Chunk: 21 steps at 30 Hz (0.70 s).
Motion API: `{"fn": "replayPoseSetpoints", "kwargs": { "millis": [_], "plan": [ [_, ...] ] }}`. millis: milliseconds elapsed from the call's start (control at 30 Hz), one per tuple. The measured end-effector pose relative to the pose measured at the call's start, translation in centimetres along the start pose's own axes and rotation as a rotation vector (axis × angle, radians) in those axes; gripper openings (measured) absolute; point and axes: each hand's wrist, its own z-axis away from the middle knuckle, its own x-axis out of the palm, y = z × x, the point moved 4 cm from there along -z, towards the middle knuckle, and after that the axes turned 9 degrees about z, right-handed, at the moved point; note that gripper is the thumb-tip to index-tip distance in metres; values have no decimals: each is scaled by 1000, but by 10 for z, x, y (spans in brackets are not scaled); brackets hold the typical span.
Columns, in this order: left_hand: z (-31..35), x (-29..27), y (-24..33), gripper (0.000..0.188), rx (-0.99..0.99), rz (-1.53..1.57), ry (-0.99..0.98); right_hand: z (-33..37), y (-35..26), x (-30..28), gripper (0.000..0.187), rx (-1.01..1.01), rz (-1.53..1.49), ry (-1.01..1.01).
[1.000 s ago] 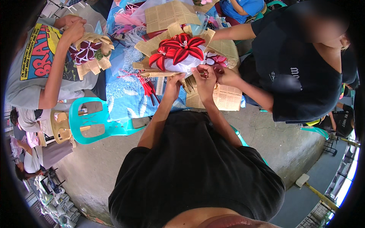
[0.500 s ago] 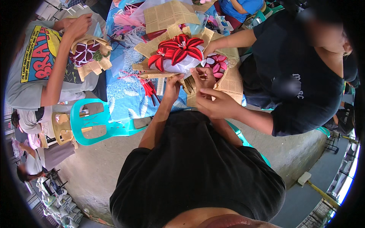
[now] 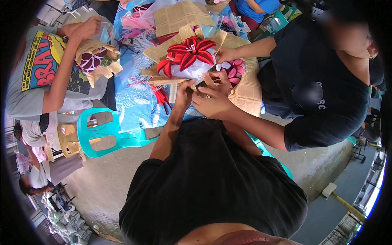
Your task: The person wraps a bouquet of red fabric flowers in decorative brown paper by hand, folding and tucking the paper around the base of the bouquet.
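A bouquet of red fuzzy-stemmed flowers (image 3: 191, 53) lies on the table before me, with white wrap (image 3: 195, 70) and printed tan paper (image 3: 157, 51) around it. My left hand (image 3: 185, 92) is closed on the lower edge of its paper. To the right, my right hand (image 3: 220, 83) has its fingers bent at the base of the white wrap, closed on the bouquet. It is partly covered by a co-worker's hand (image 3: 212, 104) reaching across to the bouquet's base. That person's other hand (image 3: 226, 54) touches the paper on the right side.
Pink flowers (image 3: 234, 73) lie in tan paper at the right. Red stems (image 3: 160, 96) and white netting (image 3: 141, 61) lie on the blue tablecloth (image 3: 130, 110). At left, another person sits by a maroon bouquet (image 3: 92, 61). A turquoise chair (image 3: 98, 147) stands at the table's near left.
The co-worker's near hand has moved left, over my right hand and toward the bouquet's base. The bouquet has shifted slightly left. My hands keep their hold.
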Motion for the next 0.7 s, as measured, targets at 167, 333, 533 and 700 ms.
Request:
{"fn": "replayPoseSetpoints", "kwargs": {
  "millis": [167,333,533,700],
  "plan": [
    [6,4,1,33,-21,-9,25,-5,3,-8,13,-52,241,-115],
    [7,7,1,33,-12,-10,53,3,-16,35,15,73,-4,-186],
    [10,11,3,35,-10,17,44,11,-24,60,20,347,-336,-177],
    [10,10,4,34,0,12,50,10,-23,61,19,432,-441,-151]
  ]
}}
